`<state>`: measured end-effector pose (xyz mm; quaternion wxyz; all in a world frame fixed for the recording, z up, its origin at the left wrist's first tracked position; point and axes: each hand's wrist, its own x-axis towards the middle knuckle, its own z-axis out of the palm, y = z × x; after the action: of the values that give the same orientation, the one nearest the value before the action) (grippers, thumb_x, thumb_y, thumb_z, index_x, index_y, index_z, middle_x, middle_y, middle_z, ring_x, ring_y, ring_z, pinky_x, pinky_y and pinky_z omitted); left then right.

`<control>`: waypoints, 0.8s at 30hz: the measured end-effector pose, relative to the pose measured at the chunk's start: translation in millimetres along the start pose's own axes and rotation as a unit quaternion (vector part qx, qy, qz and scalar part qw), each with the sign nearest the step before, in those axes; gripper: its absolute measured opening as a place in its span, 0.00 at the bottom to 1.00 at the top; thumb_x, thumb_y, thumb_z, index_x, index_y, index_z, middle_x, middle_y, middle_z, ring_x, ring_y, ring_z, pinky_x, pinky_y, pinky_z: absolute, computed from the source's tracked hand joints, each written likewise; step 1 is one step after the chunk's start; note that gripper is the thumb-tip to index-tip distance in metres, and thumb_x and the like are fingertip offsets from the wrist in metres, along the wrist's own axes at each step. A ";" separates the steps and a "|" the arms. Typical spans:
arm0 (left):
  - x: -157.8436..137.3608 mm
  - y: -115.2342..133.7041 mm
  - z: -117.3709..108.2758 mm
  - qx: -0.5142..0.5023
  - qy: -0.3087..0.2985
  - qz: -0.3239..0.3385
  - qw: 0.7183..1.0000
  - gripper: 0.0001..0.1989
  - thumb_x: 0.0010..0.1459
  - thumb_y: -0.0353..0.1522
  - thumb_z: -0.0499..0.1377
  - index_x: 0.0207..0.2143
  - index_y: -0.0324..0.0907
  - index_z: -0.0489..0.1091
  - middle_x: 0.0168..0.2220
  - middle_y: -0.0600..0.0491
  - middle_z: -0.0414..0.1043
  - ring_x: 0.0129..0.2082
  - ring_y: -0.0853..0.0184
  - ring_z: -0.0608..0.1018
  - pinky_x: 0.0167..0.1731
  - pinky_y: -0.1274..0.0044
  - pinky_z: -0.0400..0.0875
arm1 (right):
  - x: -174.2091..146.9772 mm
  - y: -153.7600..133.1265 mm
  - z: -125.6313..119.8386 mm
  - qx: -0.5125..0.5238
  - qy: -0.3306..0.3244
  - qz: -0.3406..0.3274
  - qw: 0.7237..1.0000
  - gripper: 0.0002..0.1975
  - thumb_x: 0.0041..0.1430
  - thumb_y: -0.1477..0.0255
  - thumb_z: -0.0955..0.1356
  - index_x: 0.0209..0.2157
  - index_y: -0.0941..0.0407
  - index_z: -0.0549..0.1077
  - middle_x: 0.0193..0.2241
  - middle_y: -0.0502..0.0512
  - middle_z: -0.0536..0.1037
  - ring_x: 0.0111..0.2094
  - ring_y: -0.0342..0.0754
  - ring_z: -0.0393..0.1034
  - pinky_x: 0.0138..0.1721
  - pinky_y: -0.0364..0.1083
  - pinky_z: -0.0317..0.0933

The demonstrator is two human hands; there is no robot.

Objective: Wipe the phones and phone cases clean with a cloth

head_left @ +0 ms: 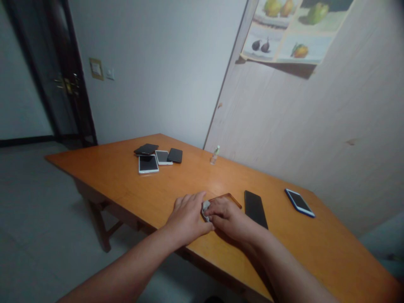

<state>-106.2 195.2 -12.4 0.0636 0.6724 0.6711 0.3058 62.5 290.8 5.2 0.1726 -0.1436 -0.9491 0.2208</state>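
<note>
Near the table's front edge, my left hand [190, 218] is curled around a dark, flat, phone-like thing [203, 215], most of which my fingers hide. My right hand [227, 216] pinches a crumpled grey cloth [206, 205] and presses it against that thing. The two hands almost touch. Just behind my right hand lies a brown, open phone case [232, 199], partly covered by the fingers. A black phone [255, 208] rests flat to the right, its near end close to my right forearm.
Several phones, among them a white one [148, 164] and a black one [175, 155], lie grouped at the far left of the wooden table [189, 181]. A small clear bottle [215, 155] stands near the wall. A blue-edged phone [299, 203] lies at the right.
</note>
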 end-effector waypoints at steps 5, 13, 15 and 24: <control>-0.3 -0.9 1.9 0.004 0.000 0.004 1.000 0.42 0.47 0.44 0.67 0.62 0.46 0.57 0.59 0.46 0.69 0.58 0.50 0.69 0.57 0.60 0.61 | 9.9 -0.4 8.5 -0.086 0.005 0.013 0.996 0.14 0.60 0.79 0.66 0.41 0.50 0.80 0.37 0.53 0.78 0.40 0.49 0.67 0.45 0.49 0.57; -0.2 3.5 -3.4 -0.011 -0.012 -0.008 1.000 0.42 0.46 0.45 0.68 0.61 0.47 0.57 0.58 0.47 0.70 0.58 0.50 0.69 0.57 0.61 0.61 | 2.9 4.3 -11.3 -0.229 0.020 0.208 0.951 0.14 0.61 0.76 0.65 0.42 0.50 0.81 0.38 0.57 0.77 0.40 0.53 0.64 0.42 0.49 0.55; -0.2 3.2 -3.0 -0.010 -0.011 -0.011 1.000 0.43 0.46 0.45 0.68 0.62 0.47 0.57 0.58 0.46 0.69 0.58 0.50 0.69 0.57 0.61 0.61 | 1.8 1.4 -7.6 -0.200 0.023 0.177 0.963 0.14 0.61 0.77 0.65 0.41 0.51 0.81 0.37 0.56 0.77 0.40 0.52 0.64 0.42 0.48 0.55; -0.3 2.0 -1.8 0.002 -0.014 -0.008 1.000 0.42 0.46 0.46 0.68 0.61 0.45 0.58 0.58 0.45 0.69 0.58 0.50 0.69 0.57 0.61 0.61 | 10.7 11.5 -4.5 -0.166 0.043 0.182 0.968 0.08 0.62 0.72 0.67 0.39 0.52 0.80 0.37 0.55 0.76 0.41 0.49 0.67 0.40 0.45 0.56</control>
<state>-105.4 194.2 -10.0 0.0739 0.6712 0.6763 0.2942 56.8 306.1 6.4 0.1440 -0.3503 -0.9219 0.0816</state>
